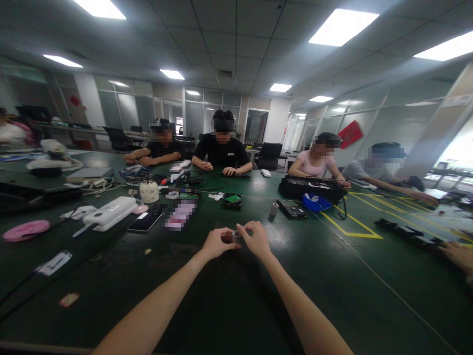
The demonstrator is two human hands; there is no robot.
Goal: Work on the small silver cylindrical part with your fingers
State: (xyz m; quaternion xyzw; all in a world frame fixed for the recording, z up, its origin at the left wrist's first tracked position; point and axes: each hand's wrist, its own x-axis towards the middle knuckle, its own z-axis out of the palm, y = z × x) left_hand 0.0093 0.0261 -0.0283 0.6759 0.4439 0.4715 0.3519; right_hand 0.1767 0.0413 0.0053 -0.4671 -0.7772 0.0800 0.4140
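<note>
A small grey metal cylinder (235, 237) is held upright just above or on the green table, in front of me. My left hand (217, 242) grips its side between thumb and fingers. From the right, my right hand (255, 239) pinches at its upper part, thumb and fingertips closed. The fingers hide much of it. A similar grey cylinder (274, 209) stands farther off to the right, beside a black hard drive (292, 209). Beyond my hands lies another drive with a green circuit board (232, 200).
On the left are a white power strip (110, 213), a dark phone (145, 220), a cream jar (149, 191) and a pink tape roll (26, 230). A blue tray (316, 202) and a black case (312, 189) stand right. Several people sit around; a person's hand (456, 254) rests far right.
</note>
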